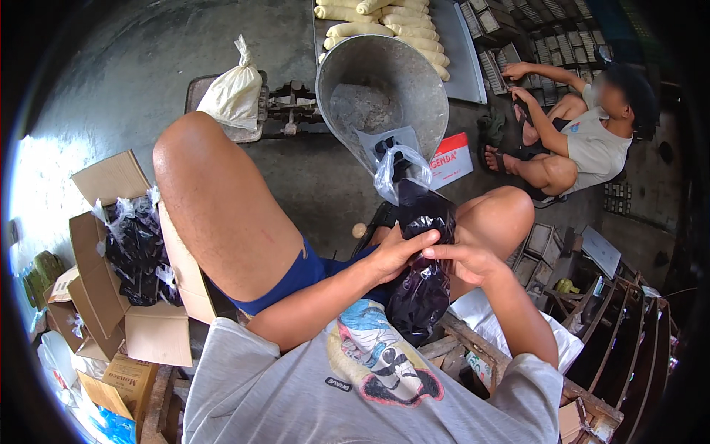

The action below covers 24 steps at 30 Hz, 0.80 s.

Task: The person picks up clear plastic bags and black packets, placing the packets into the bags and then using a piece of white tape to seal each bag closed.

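Both my hands grip a long, dark, glossy plastic bag point(419, 305) around its middle, above my lap. My left hand point(397, 257) wraps it from the left, thumb across the front. From the right, my right hand point(470, 260) closes on it, its thumb close to the left one. What fills the bag cannot be made out. Just beyond its upper end, crumpled clear plastic point(399, 170) with something dark in it rests at the lip of a large grey metal scoop-shaped pan point(436, 81). Dark residue point(366, 106) lies inside the pan.
An open cardboard box point(157, 337) of dark tied bags point(139, 255) stands left. A knotted white sack point(233, 92) sits on a scale platform ahead. Pale rolls point(410, 31) fill a metal tray point(466, 70). At the right are a seated person point(592, 140) and a wooden rack point(603, 348).
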Tool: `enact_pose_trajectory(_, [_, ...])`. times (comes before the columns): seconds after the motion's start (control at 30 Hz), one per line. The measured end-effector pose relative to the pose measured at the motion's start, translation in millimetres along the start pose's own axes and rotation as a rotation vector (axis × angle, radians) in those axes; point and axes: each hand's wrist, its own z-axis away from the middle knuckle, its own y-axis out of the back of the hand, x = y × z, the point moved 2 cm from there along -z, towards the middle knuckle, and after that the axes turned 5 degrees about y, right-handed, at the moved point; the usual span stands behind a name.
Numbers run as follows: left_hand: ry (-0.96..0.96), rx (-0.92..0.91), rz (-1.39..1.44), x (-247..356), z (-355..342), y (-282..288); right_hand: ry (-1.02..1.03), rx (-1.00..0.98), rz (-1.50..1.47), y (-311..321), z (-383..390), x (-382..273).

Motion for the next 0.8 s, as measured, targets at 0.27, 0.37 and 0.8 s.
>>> enact_pose_trajectory(0.27, [-0.153,-0.083,-0.24,-0.9,-6.9,8.7,0.094,0.042,0.045,0.7,-7.1,7.1])
enact_pose_trajectory(0.37, [-0.139,-0.01,-0.195,1.1,-8.2,11.8,-0.159,0.098,-0.071,-13.3,-7.7,23.8])
enact_pose_trajectory(0.8, [-0.001,-0.069,-0.033,-6.4,-3.7,17.7,-0.161,0.198,0.189,-8.1,-18.7,36.8])
